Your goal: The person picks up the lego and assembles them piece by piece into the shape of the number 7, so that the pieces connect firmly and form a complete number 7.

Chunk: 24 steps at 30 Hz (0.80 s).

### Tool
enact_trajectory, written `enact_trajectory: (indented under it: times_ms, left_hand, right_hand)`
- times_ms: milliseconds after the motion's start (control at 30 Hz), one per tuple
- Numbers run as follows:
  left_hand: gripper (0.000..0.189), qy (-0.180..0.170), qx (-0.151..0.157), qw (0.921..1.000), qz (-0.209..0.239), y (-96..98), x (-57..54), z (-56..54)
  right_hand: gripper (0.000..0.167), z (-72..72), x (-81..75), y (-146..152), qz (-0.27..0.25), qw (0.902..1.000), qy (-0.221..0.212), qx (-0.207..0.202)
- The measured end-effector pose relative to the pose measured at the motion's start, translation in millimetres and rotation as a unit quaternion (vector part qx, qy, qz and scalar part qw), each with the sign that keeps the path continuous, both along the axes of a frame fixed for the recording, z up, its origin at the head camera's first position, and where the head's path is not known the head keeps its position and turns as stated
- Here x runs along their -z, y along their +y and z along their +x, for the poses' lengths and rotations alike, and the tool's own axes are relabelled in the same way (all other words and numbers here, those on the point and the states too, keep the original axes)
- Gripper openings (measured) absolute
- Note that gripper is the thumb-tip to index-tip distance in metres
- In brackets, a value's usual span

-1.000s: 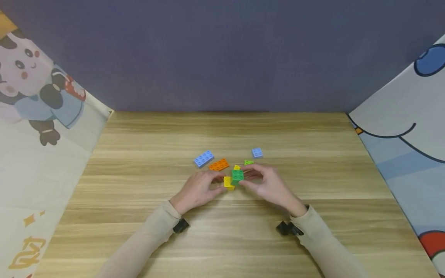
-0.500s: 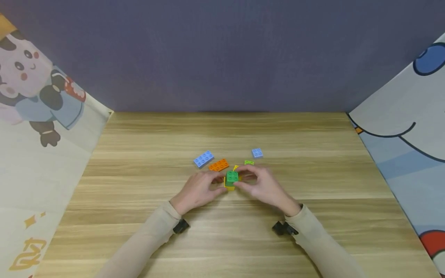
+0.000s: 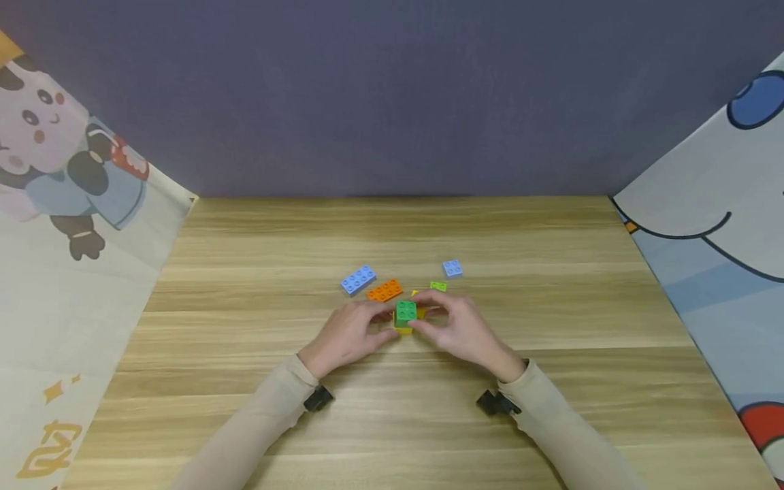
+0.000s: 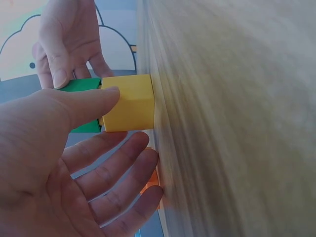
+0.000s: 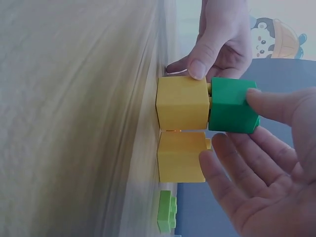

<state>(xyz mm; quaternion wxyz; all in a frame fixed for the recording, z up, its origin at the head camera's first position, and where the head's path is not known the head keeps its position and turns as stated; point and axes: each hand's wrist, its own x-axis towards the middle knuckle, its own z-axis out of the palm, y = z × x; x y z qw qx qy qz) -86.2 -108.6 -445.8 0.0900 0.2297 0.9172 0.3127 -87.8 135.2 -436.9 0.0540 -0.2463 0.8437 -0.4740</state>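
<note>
My left hand [image 3: 350, 337] pinches a yellow toy brick [image 4: 129, 104] between thumb and fingers, low at the tabletop. Above it my right hand [image 3: 462, 332] holds a green two-by-two brick [image 3: 405, 314], thumb on one side and fingertips on the other. The green brick sits over the yellow one's studs, lined up with it; a thin gap with studs showing runs between them in the right wrist view. A second yellow brick [image 5: 181, 158] stands right beside the first, partly hidden by the right hand in the head view.
On the wooden table [image 3: 294, 245] beyond the hands lie an orange brick [image 3: 385, 291], a long blue brick [image 3: 358, 280], a small blue brick [image 3: 452, 269] and a light green piece [image 5: 166, 211]. A dark wall [image 3: 392, 102] rises at the back, with cartoon-printed panels at both sides.
My right hand has carried the green brick left and set it over the yellow brick. The left hand has stayed in place on the yellow brick.
</note>
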Motion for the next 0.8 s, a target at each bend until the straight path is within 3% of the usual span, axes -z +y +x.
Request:
enact_trajectory:
  times_ms: [500,800]
  left_hand:
    - [0.048,0.008,0.005,1.0,-0.001,0.3,3.7,-1.3]
    - [0.045,0.009,0.007,0.9999,0.0,-0.3,3.0,-2.7]
  right_hand:
    - [0.034,-1.6,-0.9,-0.7,0.053,0.9961,0.07,-0.009]
    - [0.034,-0.4,5.7,-2.4,0.053,0.9916,0.118,-0.009]
